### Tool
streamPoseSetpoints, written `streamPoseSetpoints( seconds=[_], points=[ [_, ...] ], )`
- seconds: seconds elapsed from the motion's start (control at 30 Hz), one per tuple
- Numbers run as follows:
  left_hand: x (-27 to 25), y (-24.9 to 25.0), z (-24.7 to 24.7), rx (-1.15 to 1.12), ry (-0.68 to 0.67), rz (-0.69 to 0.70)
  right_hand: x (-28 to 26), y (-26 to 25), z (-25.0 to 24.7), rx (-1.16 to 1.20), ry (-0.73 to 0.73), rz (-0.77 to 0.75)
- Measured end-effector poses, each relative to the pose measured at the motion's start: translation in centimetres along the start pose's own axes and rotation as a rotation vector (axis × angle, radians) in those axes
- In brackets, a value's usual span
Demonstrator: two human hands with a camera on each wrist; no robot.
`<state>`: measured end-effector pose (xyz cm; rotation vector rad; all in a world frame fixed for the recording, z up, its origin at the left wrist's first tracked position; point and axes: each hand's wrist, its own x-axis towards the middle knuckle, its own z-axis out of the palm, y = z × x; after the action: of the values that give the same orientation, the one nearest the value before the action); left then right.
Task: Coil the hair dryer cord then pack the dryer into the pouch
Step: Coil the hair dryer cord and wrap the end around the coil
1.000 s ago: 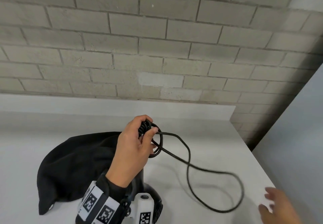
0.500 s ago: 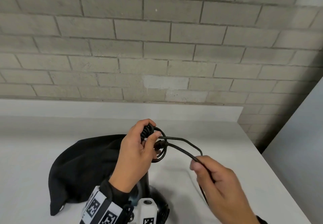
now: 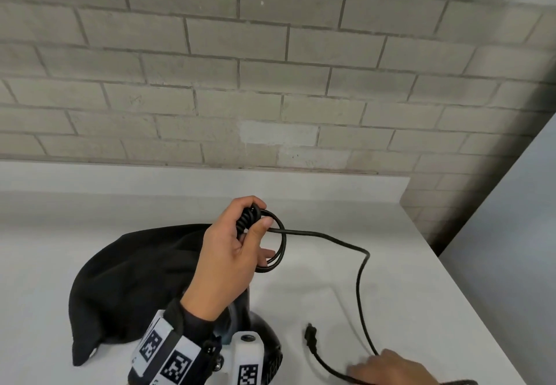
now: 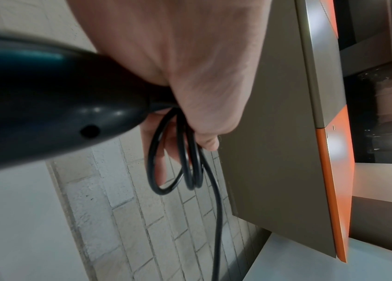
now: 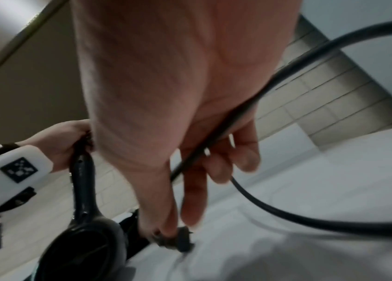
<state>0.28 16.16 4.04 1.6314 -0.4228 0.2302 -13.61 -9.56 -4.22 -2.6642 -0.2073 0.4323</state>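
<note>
My left hand (image 3: 237,252) is raised over the white table (image 3: 331,294) and grips the end of the black hair dryer's handle (image 4: 45,95) together with a few small loops of cord (image 3: 279,249). The dryer's round body (image 3: 267,345) hangs below that wrist, partly hidden. From the loops the loose cord (image 3: 359,279) runs right, then down to my right hand (image 3: 391,369) at the front edge. The right wrist view shows that hand's fingers (image 5: 216,157) curled round the cord (image 5: 286,214), with the plug (image 3: 311,336) lying on the table beside it. The black pouch (image 3: 129,279) lies flat to the left.
A grey brick wall (image 3: 270,84) stands behind the table's raised back ledge (image 3: 210,180). The table's right edge (image 3: 469,294) runs diagonally, with a grey panel (image 3: 511,234) beyond it.
My right hand has left the loops at the left hand and slid down and to the right along the cord to the front of the table. The plug has come into view.
</note>
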Motion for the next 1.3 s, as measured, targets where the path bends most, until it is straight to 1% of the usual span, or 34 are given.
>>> streamPoseSetpoints(
  seconds=[0.03, 0.07, 0.1, 0.13, 0.17, 0.2, 0.23, 0.27, 0.3, 0.33, 0.37, 0.4, 0.43, 0.57, 0.63, 0.73, 0.83, 0.97, 1.07, 1.17, 1.23, 1.3],
  points=[
    [-0.1, 0.1, 0.0, -0.007, -0.005, 0.002, 1.3, -1.1, 0.4, -0.045, 0.067, -0.030],
    [-0.2, 0.1, 0.1, -0.014, -0.012, 0.006, 2.8, -2.4, 0.2, -0.162, 0.255, -0.089],
    [-0.3, 0.2, 0.1, -0.021, -0.017, 0.008, 3.3, -3.2, -0.3, -0.127, 0.351, -0.106],
    [-0.4, 0.2, 0.1, -0.027, -0.020, 0.011, 3.7, -4.0, -0.6, -0.041, 0.438, -0.152],
    [-0.4, 0.2, 0.1, -0.031, -0.021, 0.012, 3.7, -4.8, -1.2, 0.057, 0.607, -0.234],
    [-0.5, 0.2, 0.0, -0.032, -0.024, 0.013, 4.0, -5.9, -2.2, 0.096, 0.816, -0.304],
    [-0.5, 0.3, 0.0, -0.034, -0.029, 0.015, 4.5, -6.8, -3.1, 0.085, 0.955, -0.317],
    [-0.6, 0.3, 0.0, -0.039, -0.035, 0.021, 4.8, -7.4, -4.0, 0.066, 0.989, -0.306],
    [-0.7, 0.4, 0.0, -0.042, -0.041, 0.026, 5.5, -8.6, -5.2, 0.087, 0.929, -0.286],
    [-0.8, 0.4, 0.1, -0.043, -0.046, 0.030, 6.0, -9.2, -5.9, 0.133, 0.818, -0.260],
    [-0.9, 0.5, 0.1, -0.045, -0.050, 0.032, 6.7, -9.7, -6.6, 0.190, 0.701, -0.270],
    [-1.0, 0.5, 0.2, -0.051, -0.053, 0.028, 7.1, -10.0, -7.0, 0.210, 0.632, -0.311],
    [-1.0, 0.5, 0.2, -0.064, -0.055, 0.027, 7.4, -10.3, -7.5, 0.185, 0.621, -0.373],
    [-1.4, 0.6, 0.1, -0.120, -0.095, 0.032, 7.0, -11.5, -10.7, 0.057, 0.677, -0.574],
    [-1.8, 0.6, 0.2, -0.132, -0.120, 0.043, 6.9, -11.8, -12.2, 0.079, 0.696, -0.650],
    [-2.0, 0.5, 0.4, -0.107, -0.179, 0.073, 7.0, -12.1, -13.6, 0.185, 0.702, -0.696],
    [-2.0, 0.5, 0.5, -0.049, -0.210, 0.109, 7.6, -12.5, -13.6, 0.287, 0.677, -0.707],
    [-2.0, 0.4, 0.3, -0.015, -0.214, 0.151, 9.0, -12.9, -12.3, 0.487, 0.679, -0.654],
    [-2.3, 0.3, 0.3, -0.004, -0.193, 0.167, 9.8, -13.2, -10.7, 0.773, 0.699, -0.569],
    [-2.6, 0.3, 0.7, -0.045, -0.136, 0.153, 10.2, -13.7, -9.2, 1.057, 0.705, -0.477],
    [-2.7, 0.3, 0.9, -0.062, -0.110, 0.147, 10.2, -13.8, -8.5, 1.148, 0.708, -0.400],
    [-2.8, 0.4, 1.1, -0.072, -0.112, 0.145, 9.8, -13.8, -8.2, 1.175, 0.700, -0.340]
  ],
)
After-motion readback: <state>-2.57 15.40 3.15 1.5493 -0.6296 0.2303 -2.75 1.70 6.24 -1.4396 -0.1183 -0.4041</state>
